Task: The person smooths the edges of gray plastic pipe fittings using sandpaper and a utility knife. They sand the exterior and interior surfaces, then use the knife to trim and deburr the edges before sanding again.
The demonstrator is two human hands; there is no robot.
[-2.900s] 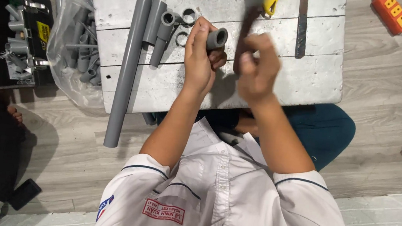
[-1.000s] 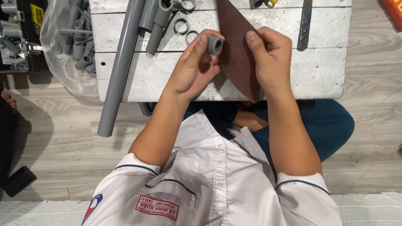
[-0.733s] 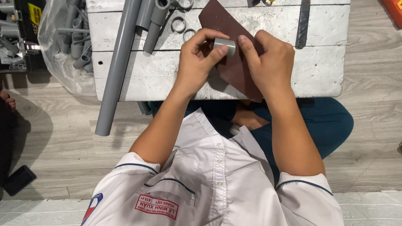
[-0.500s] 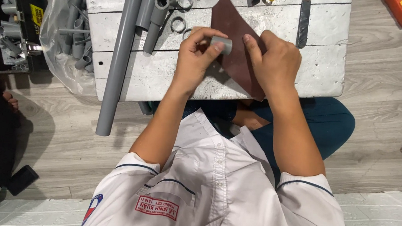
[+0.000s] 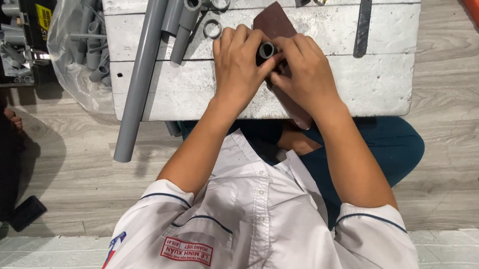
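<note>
My left hand [image 5: 238, 65] grips a short grey pipe coupling [image 5: 266, 50], its open end facing up. Pressed against it from the right, my right hand [image 5: 307, 71] holds a dark reddish-brown sheet of sandpaper [image 5: 270, 22], most of which lies hidden under both hands. The two hands meet over a low whitewashed wooden board [image 5: 371, 77].
A long grey pipe [image 5: 145, 57], shorter pipe pieces [image 5: 184, 17] and grey rings [image 5: 212, 29] lie on the board's left part. A dark blade [image 5: 364, 21] lies at right. A plastic bag of fittings [image 5: 86, 34] and a black toolbox [image 5: 12, 22] sit at left.
My hands closed together around the coupling, which turned so its opening faces up. The sandpaper, earlier spread out beside it, is now mostly covered by my hands.
</note>
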